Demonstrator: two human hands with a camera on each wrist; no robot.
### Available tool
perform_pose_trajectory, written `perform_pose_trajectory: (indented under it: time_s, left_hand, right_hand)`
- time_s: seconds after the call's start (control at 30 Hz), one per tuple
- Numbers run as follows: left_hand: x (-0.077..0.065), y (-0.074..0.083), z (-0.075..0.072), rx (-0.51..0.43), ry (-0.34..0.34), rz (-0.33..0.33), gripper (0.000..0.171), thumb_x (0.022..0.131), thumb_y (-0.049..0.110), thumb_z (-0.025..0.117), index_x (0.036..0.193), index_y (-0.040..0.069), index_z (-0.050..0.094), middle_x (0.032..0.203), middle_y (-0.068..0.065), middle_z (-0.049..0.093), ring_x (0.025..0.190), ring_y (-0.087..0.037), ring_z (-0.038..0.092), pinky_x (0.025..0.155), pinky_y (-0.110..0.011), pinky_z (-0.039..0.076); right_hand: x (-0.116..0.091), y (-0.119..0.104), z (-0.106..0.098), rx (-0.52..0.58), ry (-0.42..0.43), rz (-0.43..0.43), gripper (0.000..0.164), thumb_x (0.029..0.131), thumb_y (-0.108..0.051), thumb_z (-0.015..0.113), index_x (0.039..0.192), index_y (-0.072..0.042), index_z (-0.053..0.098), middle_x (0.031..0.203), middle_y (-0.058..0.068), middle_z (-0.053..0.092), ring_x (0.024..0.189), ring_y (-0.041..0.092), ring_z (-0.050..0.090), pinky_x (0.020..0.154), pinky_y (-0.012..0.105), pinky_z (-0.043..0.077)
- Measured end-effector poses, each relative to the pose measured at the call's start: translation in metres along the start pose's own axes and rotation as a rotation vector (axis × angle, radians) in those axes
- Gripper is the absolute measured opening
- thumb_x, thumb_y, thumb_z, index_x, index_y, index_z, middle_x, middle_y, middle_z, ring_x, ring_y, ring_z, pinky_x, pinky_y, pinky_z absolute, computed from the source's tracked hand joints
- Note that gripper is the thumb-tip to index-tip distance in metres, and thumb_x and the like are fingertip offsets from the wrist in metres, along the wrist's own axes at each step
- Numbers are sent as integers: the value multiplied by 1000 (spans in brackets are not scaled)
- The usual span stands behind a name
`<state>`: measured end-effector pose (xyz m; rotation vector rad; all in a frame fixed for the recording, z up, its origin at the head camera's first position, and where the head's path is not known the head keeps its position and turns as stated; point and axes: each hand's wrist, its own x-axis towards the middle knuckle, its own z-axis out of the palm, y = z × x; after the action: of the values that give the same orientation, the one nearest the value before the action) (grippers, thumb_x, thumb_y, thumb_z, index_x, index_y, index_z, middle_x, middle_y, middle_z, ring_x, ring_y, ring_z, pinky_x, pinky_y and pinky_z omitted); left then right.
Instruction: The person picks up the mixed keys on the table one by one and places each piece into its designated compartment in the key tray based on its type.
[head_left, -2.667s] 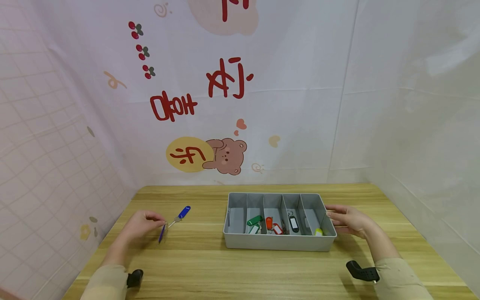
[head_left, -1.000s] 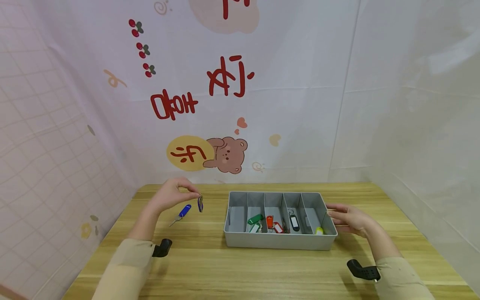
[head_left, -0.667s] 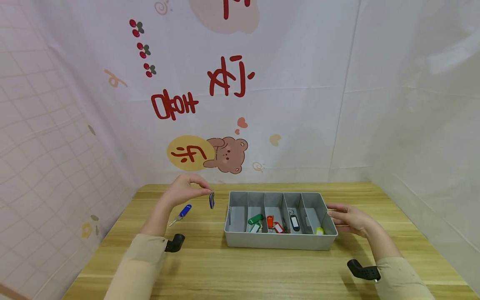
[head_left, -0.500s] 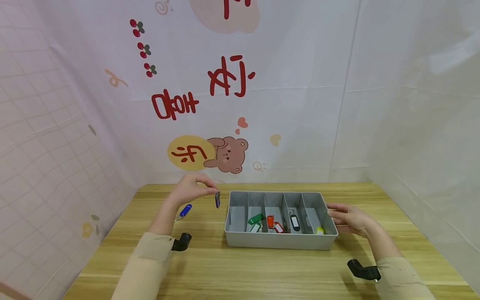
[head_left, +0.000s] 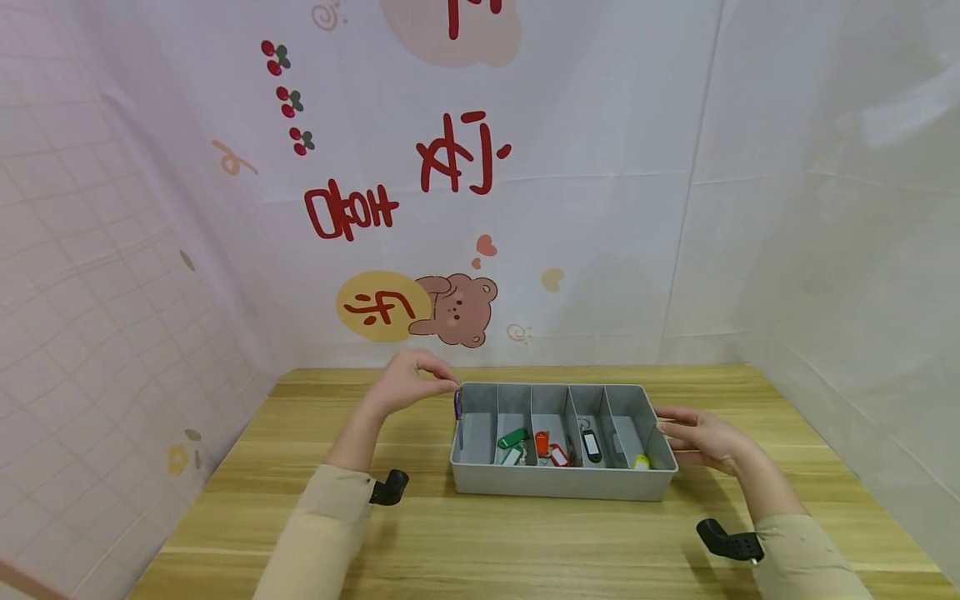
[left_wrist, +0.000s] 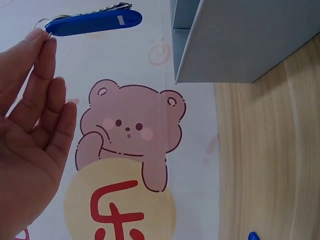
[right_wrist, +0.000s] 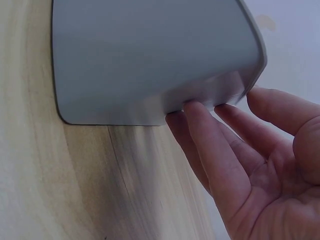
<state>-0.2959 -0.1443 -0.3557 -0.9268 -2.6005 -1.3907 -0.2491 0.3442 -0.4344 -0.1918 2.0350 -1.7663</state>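
My left hand (head_left: 411, 385) pinches the ring of a blue key tag (left_wrist: 95, 22) with a key on it between thumb and index finger. In the head view that tag hangs at the left rim of a grey divided tray (head_left: 562, 481). My right hand (head_left: 705, 442) touches the tray's right end wall with its fingertips, thumb near the rim in the right wrist view. Green key tags (head_left: 513, 438) lie in the second compartment from the left, red key tags (head_left: 558, 455) in the middle one. A black key tag (head_left: 592, 446) comes after, then a yellow key tag (head_left: 641, 462).
The tray stands on a wooden table (head_left: 525, 550). At the lower edge of the left wrist view shows the blue tip (left_wrist: 253, 235) of another tag; my left arm hides it in the head view. A printed cloth (head_left: 600, 250) hangs behind the table.
My left hand has lifted one blue key tag off the table and carried it rightward to the tray's left rim. My right hand has stayed at the tray's right end.
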Motion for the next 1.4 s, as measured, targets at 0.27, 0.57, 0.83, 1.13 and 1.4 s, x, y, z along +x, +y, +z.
perform_pose_trajectory:
  time_s: [0.27, 0.57, 0.83, 1.13, 1.4]
  left_hand:
    - [3, -8, 13, 13, -12, -32, 4, 87, 13, 78, 88, 10, 79, 89, 1, 73, 91, -18, 61, 80, -37, 50]
    - [7, -16, 23, 16, -48, -47, 4, 88, 12, 77, 89, 9, 79, 88, 2, 72, 87, -17, 61, 75, -34, 50]
    - [7, -24, 33, 31, -76, -50, 4, 88, 10, 76, 89, 7, 78, 88, 2, 70, 83, -16, 60, 73, -31, 52]
    - [6, -28, 37, 31, -76, -51, 15, 90, 12, 75, 104, 7, 76, 99, -2, 70, 92, -18, 63, 89, -43, 51]
    - [-1, -34, 31, 27, -90, 17, 27, 90, 13, 74, 115, 2, 71, 112, -13, 69, 107, -39, 60, 93, -52, 45]
  right_hand:
    - [0, 1, 0, -8, -2, -13, 60, 105, -11, 48, 147, 19, 16, 127, 16, 61, 105, 22, 66, 90, 44, 53]
    - [0, 1, 0, 9, -9, -15, 59, 105, -10, 48, 147, 19, 17, 126, 14, 62, 105, 22, 67, 90, 43, 53]
    - [-1, 0, 1, 5, -5, -14, 59, 105, -9, 46, 147, 19, 16, 126, 15, 61, 105, 22, 66, 90, 44, 53]
    - [0, 1, 0, 6, -9, -13, 59, 105, -10, 47, 147, 19, 17, 126, 14, 62, 105, 23, 67, 90, 44, 53]
    - [1, 2, -1, -1, -2, -7, 59, 106, -10, 47, 147, 19, 16, 128, 16, 61, 106, 23, 66, 90, 45, 53]
